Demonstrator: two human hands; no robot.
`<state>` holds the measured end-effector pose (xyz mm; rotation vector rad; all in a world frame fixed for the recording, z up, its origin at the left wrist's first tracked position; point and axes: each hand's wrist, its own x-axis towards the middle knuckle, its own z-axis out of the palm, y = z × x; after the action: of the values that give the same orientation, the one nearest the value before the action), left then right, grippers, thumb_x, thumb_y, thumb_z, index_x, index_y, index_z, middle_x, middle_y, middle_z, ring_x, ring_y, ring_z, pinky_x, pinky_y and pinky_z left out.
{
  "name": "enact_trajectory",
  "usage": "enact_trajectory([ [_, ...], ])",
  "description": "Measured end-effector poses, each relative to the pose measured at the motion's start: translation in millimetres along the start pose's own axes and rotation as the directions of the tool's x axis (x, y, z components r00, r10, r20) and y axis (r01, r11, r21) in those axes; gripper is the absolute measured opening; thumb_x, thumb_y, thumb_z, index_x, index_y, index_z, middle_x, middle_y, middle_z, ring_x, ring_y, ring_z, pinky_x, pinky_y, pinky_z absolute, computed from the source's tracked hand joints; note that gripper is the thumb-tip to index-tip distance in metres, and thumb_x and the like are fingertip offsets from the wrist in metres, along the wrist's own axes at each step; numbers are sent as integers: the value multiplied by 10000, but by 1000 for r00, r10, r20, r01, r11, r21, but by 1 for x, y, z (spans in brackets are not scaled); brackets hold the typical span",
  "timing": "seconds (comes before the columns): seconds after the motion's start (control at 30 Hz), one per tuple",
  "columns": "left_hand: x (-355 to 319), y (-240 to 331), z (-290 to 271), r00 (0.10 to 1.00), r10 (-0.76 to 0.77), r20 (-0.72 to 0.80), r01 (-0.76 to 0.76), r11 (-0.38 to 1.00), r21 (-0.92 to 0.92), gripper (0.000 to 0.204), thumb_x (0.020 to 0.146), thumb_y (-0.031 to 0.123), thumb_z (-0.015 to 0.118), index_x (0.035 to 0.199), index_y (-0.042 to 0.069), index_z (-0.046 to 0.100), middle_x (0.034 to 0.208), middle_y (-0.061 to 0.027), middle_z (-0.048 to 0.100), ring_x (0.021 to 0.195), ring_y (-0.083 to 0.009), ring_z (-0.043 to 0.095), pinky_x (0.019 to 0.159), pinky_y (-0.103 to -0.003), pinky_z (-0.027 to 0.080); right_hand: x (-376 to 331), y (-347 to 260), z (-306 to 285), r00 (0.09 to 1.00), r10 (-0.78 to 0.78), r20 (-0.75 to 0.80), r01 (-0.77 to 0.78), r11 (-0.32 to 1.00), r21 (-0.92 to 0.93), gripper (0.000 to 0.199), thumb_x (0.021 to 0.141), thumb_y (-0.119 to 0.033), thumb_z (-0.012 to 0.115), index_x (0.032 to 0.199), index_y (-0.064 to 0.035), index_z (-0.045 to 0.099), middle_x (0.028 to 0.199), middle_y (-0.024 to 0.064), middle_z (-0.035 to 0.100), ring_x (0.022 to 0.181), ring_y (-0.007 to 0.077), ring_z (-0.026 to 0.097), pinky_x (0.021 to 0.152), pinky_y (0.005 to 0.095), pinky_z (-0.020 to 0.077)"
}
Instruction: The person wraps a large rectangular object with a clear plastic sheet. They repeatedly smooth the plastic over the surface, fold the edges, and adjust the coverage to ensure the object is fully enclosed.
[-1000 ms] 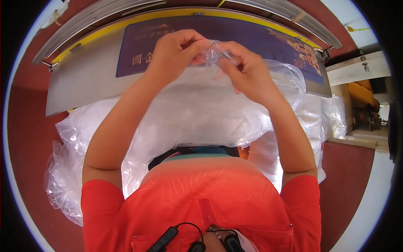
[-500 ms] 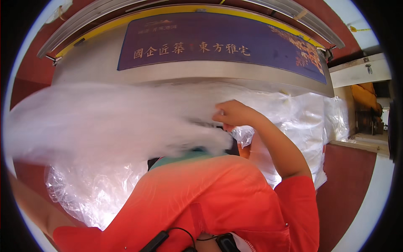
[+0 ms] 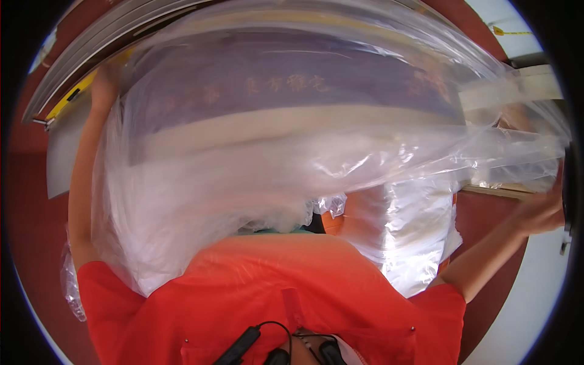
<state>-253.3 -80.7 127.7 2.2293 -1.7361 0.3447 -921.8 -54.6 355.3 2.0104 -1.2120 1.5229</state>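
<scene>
Clear plastic sheet [image 3: 316, 152] stretches between both hands — fingers' grip too blurred to tell.

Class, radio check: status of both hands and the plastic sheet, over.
Left hand and right hand spread wide, gripping clear plastic sheet. Sheet stretched, veiling the purple panel.

Hands part: left hand [image 3: 104, 85] now far up-left, right hand [image 3: 541, 213] out right; clear plastic bag [image 3: 292, 152] spreads wide across view (earlier bunched between both hands).

Clear plastic sheet [image 3: 292, 158] spans the view, stretched between left hand [image 3: 104, 82] at 10 o'clock and right hand [image 3: 541, 213] at 3 o'clock.
</scene>
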Motion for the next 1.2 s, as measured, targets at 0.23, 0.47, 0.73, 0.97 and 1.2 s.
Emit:
enact_trajectory([
  [0.23, -87, -284, 26, 973, 198, 116, -229, 795, 562, 300, 837, 234, 362, 1036, 40, 476, 1035, -194, 488, 933, -316, 483, 780, -360, 394, -161, 226, 66, 532, 590, 608, -246, 794, -556, 541, 809, -409, 408, 1229, -84, 300, 1261, 184, 279, 1169, 307, 259, 935, 358, 246],
  [0.47, -175, -327, -52, 928, -353, 115, 193, 723, 663, 328, 847, 323, 332, 932, 40, 475, 903, -191, 532, 823, -350, 515, 679, -411, 407, -143, 219, 140, 661, 423, 620, -23, 837, -547, 491, 830, -402, 370, 1178, -55, 378, 1185, 190, 381, 1119, 312, 335, 923, 359, 262],
  [0.73, -152, -246, -44, 847, -529, -52, 521, 805, 284, 377, 822, 389, 340, 1008, 95, 485, 956, -144, 544, 857, -331, 521, 709, -407, 404, -117, 187, 202, 565, 179, 805, 163, 933, -322, 488, 847, -382, 320, 1248, -106, 288, 1266, 57, 328, 1199, 248, 231, 974, 398, 149],
  [0.97, -113, -188, -41, 801, -565, -197, 589, 802, 94, 348, 776, 422, 417, 806, 94, 529, 795, -153, 574, 779, -340, 531, 660, -422, 408, -81, 181, 257, 419, 93, 903, 582, 736, -346, 357, 832, -84, 383, 1186, -60, 346, 1243, 176, 306, 1154, 289, 304, 931, 363, 293],
  [1.2, -125, -183, -50, 769, -624, -139, 635, 770, 62, 334, 779, 384, 382, 865, 113, 557, 830, -146, 579, 788, -331, 538, 693, -399, 417, -114, -244, 234, 124, -821, 558, 201, 571, 796, 309, 689, -217, 574, 967, -90, 530, 1064, 98, 478, 1079, 233, 392, 958, 396, 239],
])
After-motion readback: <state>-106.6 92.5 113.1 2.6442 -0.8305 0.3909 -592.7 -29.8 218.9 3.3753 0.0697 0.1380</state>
